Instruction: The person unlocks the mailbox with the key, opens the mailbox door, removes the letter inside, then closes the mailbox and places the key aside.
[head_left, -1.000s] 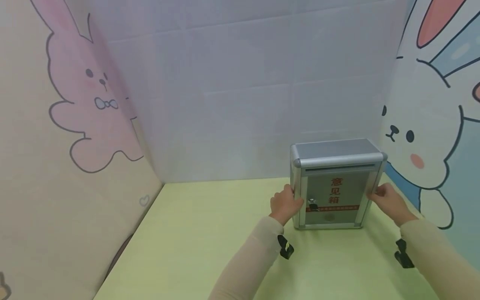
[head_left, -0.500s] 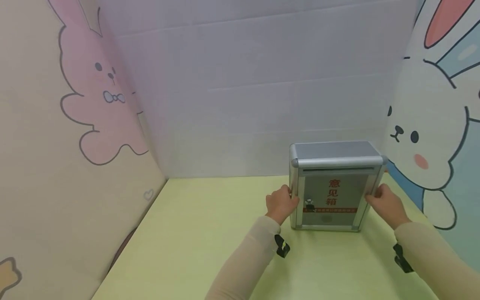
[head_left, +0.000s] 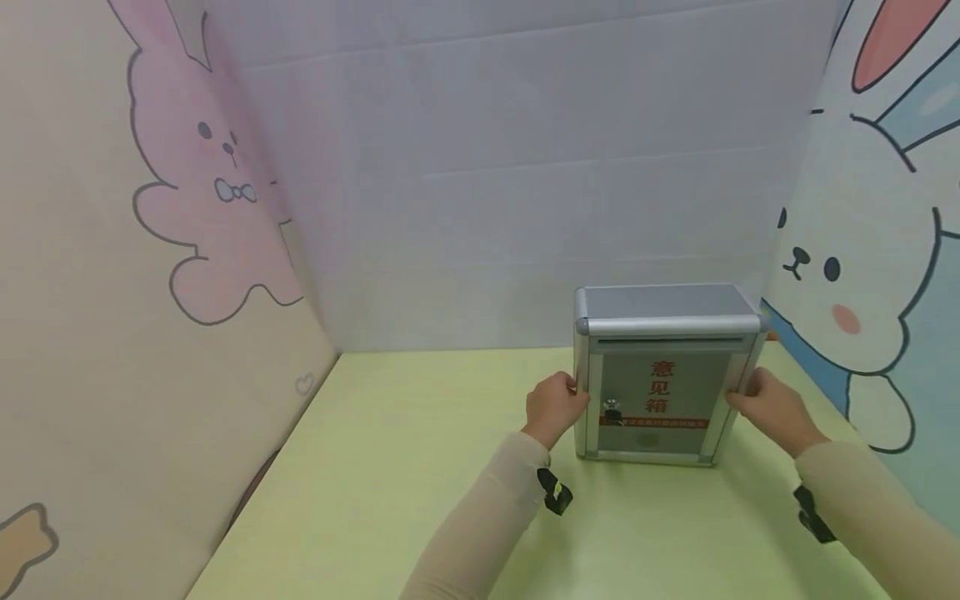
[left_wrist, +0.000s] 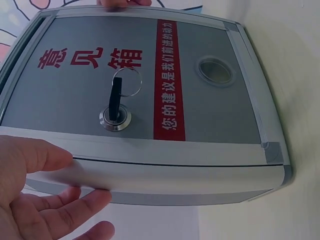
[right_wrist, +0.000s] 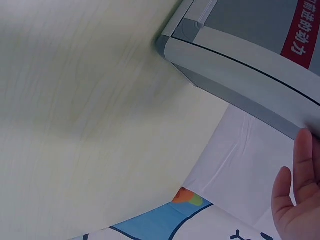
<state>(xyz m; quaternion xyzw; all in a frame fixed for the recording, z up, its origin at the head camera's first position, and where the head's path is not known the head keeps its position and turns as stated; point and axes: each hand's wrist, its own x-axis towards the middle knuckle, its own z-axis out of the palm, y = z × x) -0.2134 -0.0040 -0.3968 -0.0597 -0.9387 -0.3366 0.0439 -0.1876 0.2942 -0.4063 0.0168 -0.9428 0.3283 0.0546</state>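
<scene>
A grey, silver-framed suggestion box (head_left: pixel 660 383) stands upright on the table, with red characters and a slot near the top of its front. In the left wrist view a small key (left_wrist: pixel 115 97) on a ring sits in its round lock (left_wrist: pixel 115 118). My left hand (head_left: pixel 555 408) grips the box's left edge, thumb on the front frame and fingers along the side. At the opposite edge my right hand (head_left: pixel 776 410) holds the frame, its thumb on the front. In the right wrist view, fingertips (right_wrist: pixel 303 137) lie against the box's side.
The pale yellow-green table (head_left: pixel 390 483) extends left and in front of the box. A whitish back wall (head_left: pixel 480 217) rises behind it. A side wall with a printed rabbit (head_left: pixel 847 275) stands close on the right, and another printed wall (head_left: pixel 202 200) borders the left.
The box has slid a little to the left across the table, with both hands keeping hold of its sides. The head view has turned slightly.
</scene>
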